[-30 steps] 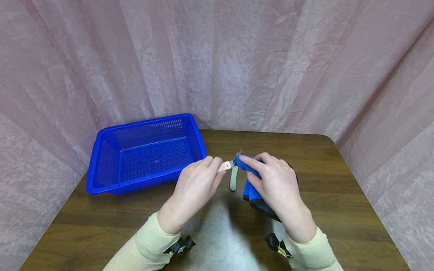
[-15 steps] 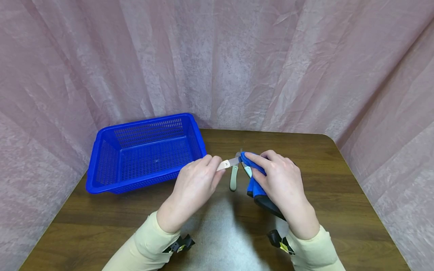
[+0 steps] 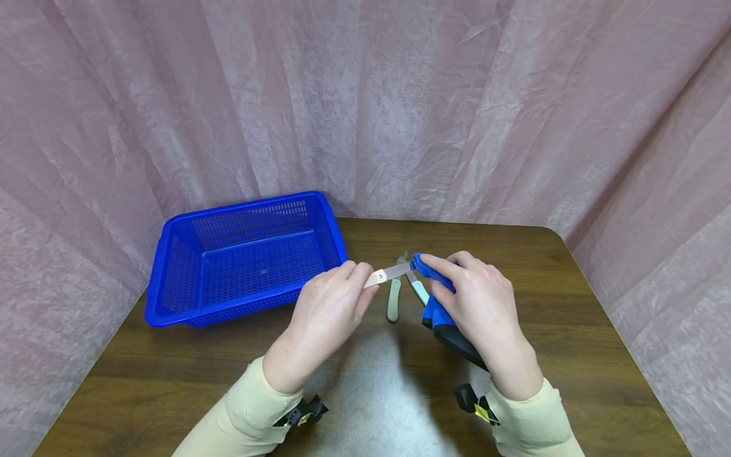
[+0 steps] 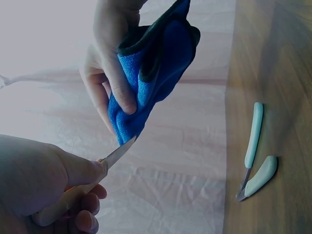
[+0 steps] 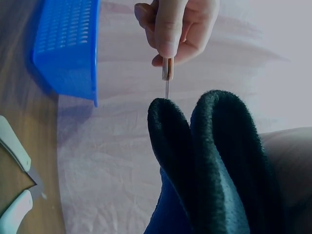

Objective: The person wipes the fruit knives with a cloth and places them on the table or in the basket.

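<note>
My left hand point(image 3: 328, 304) grips the cream handle of a small knife point(image 3: 394, 271), its blade pointing right. A blue cloth point(image 3: 437, 312) with a dark border is pinched in my right hand point(image 3: 476, 301), folded over the blade's tip. In the left wrist view the knife's blade point(image 4: 120, 153) meets the lower end of the cloth point(image 4: 127, 122), and most of the blade is bare. Below the hands, on the table, lie a sage-green-handled knife point(image 3: 393, 301) and a mint-handled knife point(image 3: 419, 291), their blades close together at the far end.
A blue perforated plastic basket point(image 3: 228, 309) stands at the left, near my left hand. The brown wooden table point(image 3: 548, 304) ends at a pink curtain point(image 3: 365, 114) behind and at the sides. Both wrists wear small black cameras.
My right hand has slid the cloth rightward along the blade, toward its tip. More blade shows, and the mint-handled knife has come into sight from under the cloth. My left hand stays nearly still.
</note>
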The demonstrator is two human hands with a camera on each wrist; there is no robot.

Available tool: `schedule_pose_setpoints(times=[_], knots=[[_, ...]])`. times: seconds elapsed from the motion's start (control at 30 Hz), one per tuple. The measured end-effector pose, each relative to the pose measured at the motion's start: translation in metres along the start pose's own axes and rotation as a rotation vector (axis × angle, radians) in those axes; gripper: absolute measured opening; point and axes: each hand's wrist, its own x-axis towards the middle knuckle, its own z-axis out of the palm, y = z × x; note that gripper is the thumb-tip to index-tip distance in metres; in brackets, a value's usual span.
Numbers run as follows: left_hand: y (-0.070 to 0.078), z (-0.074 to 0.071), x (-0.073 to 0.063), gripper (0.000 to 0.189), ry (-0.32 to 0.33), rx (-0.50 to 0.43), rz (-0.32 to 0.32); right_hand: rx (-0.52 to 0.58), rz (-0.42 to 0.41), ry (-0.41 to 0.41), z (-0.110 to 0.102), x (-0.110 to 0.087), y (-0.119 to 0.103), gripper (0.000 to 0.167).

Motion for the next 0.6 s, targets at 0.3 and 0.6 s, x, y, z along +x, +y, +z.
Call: schedule_pose_setpoints(times=[0.3,0.6], knots=[[0.0001,-0.0012,0.0002,0.018,0.005,0.005,0.001,-0.013,0.028,-0.026,-0.0021,-0.0004,0.0032,0.044],[0.0002,-0.0014,0.0001,0.018,0.006,0.0,0.0,-0.014,0.039,-0.031,-0.0044,-0.0015,0.0051,0.043]])
